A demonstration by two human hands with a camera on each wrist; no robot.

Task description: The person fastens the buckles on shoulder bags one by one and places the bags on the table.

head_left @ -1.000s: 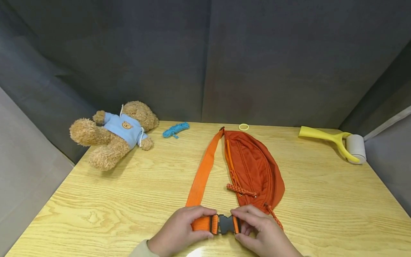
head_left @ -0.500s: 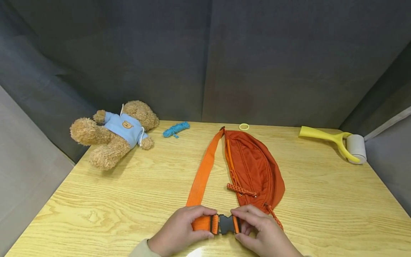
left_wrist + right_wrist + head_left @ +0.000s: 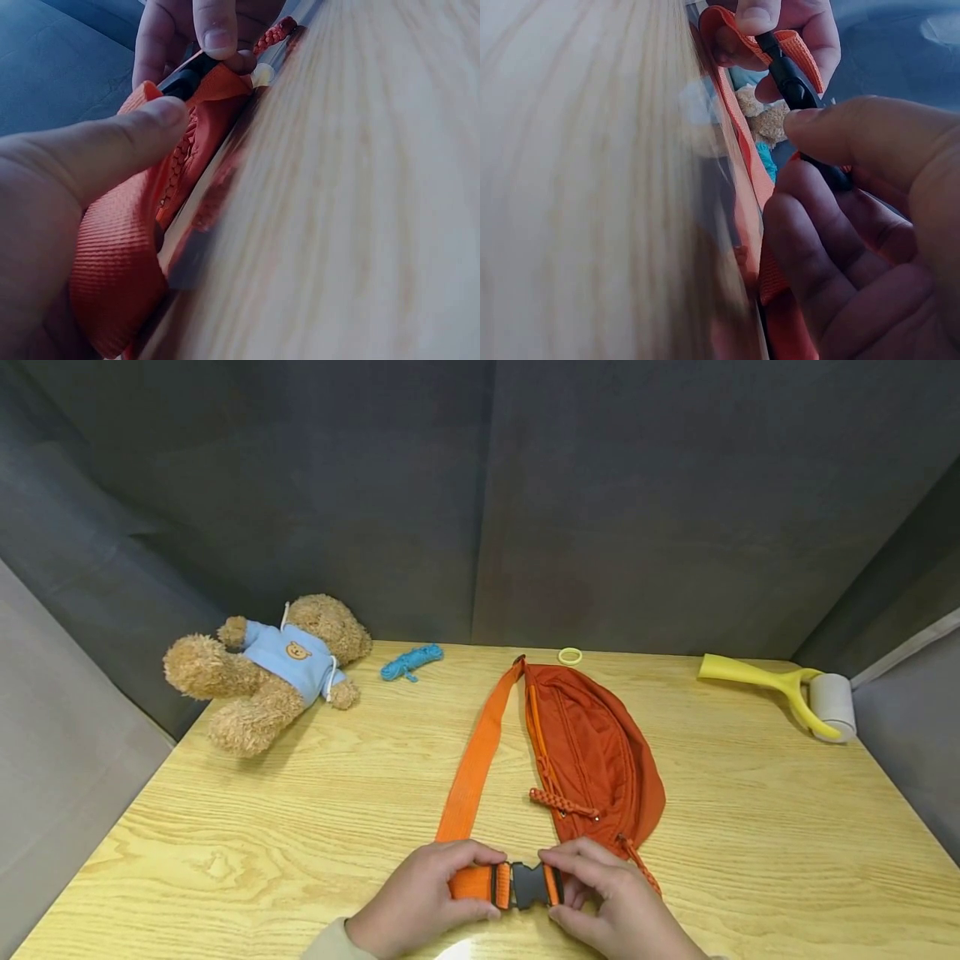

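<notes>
A rust-red waist bag point(image 3: 592, 743) lies on the wooden table, its orange strap point(image 3: 472, 768) looping round on the left. At the near side, both hands hold the black side-release buckle point(image 3: 530, 884), whose two halves sit joined together. My left hand point(image 3: 427, 893) pinches the strap end of the buckle between thumb and fingers. The other end, beside the bag, is pinched by my right hand point(image 3: 618, 897). In the right wrist view the buckle point(image 3: 791, 79) spans the space between both hands. Part of the bag's lower end is hidden behind the right hand.
A teddy bear point(image 3: 285, 668) in a blue hoodie lies at the back left, beside a blue rope bundle point(image 3: 412, 662). Behind the bag is a yellow ring point(image 3: 570, 657). A yellow-handled lint roller point(image 3: 787, 689) rests at the right. Dark panels point(image 3: 637, 510) enclose the table.
</notes>
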